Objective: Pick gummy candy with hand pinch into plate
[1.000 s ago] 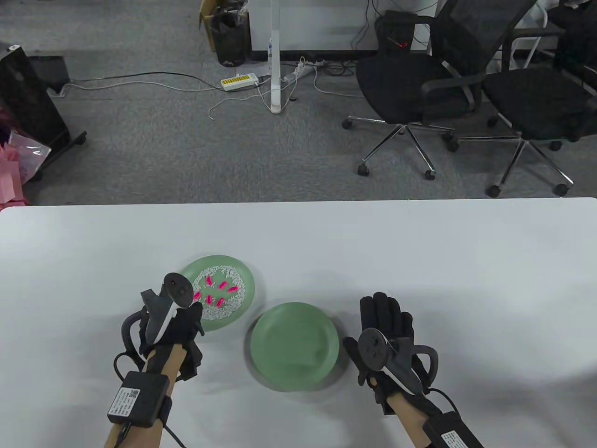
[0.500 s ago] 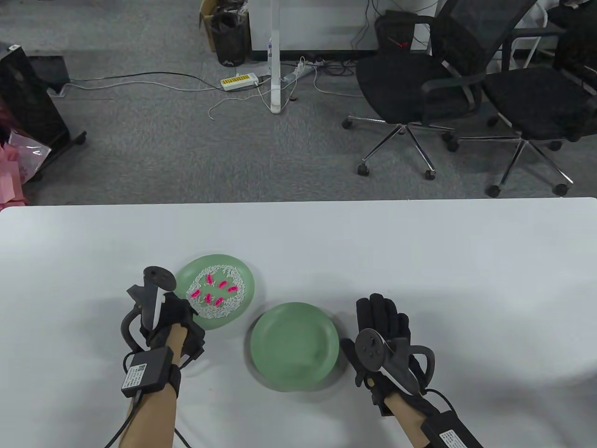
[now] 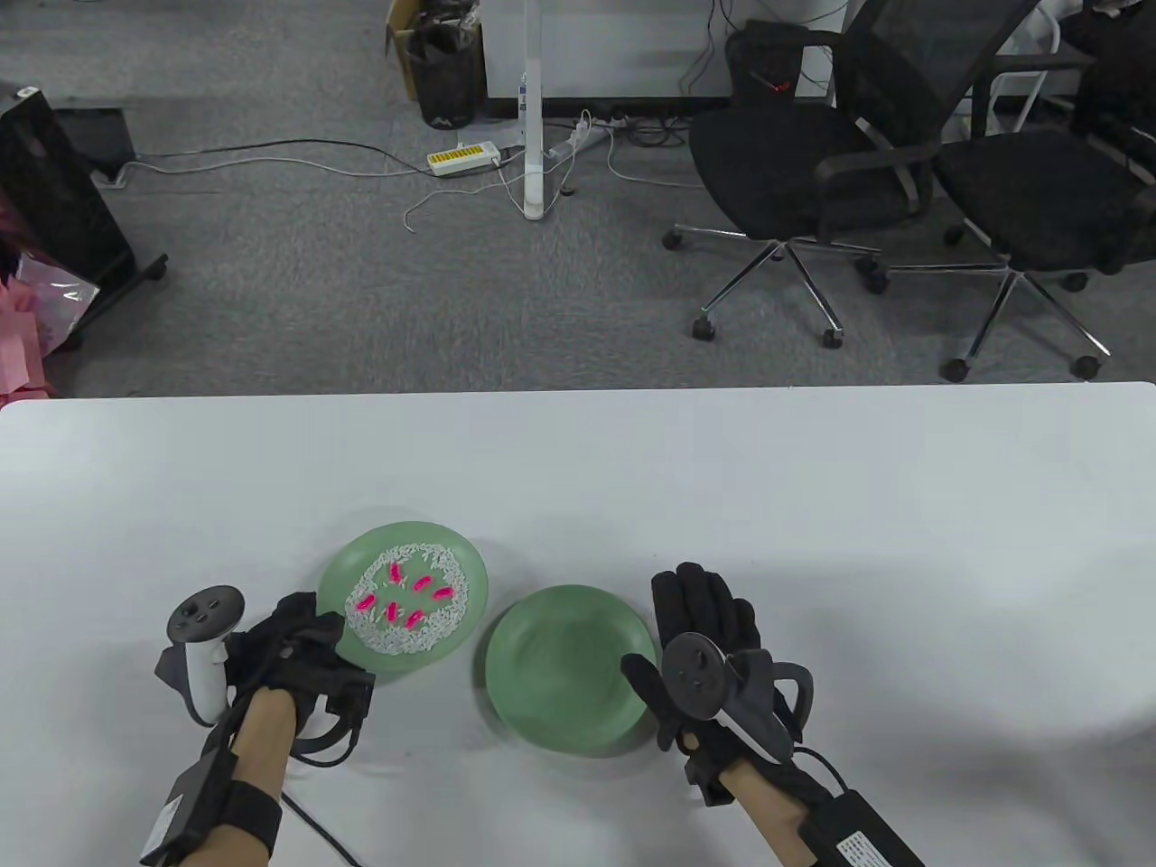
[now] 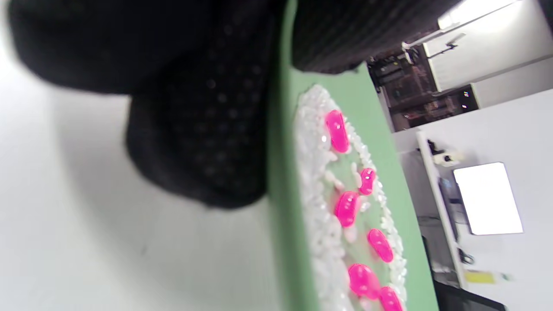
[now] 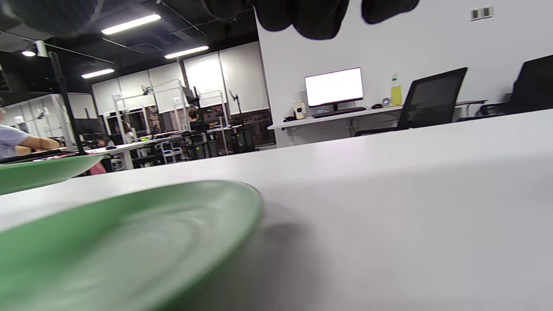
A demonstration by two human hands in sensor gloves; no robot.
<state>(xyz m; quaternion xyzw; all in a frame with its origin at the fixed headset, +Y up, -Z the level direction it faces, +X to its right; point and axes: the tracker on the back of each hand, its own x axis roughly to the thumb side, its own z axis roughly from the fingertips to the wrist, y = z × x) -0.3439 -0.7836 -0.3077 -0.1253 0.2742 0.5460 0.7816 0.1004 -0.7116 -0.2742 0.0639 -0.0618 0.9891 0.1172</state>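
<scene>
Right now the left hand sits low on the counter at the lower left of the table view, gripping the near-left rim of the plate of rice. From the left wrist view, one gloved finger lies over the top of the rim and the others are beneath it, so the hand looks to be steadying or shifting the plate rather than reaching for anything. The gummy candies, bright pink and about six in number, lie scattered on the white rice in that plate; none has been lifted.

Just to the right and a little nearer the bottom edge is the empty green plate, close beside the first but apparently not touching it. It seems set there so that each candy has only a short way to travel.

Meanwhile the right hand holds nothing: its fingers are spread flat, with the thumb over the empty plate's right rim. I cannot tell whether it presses the plate or merely hovers. My guess is that it is poised to steady the plate or do the pinching.
</scene>
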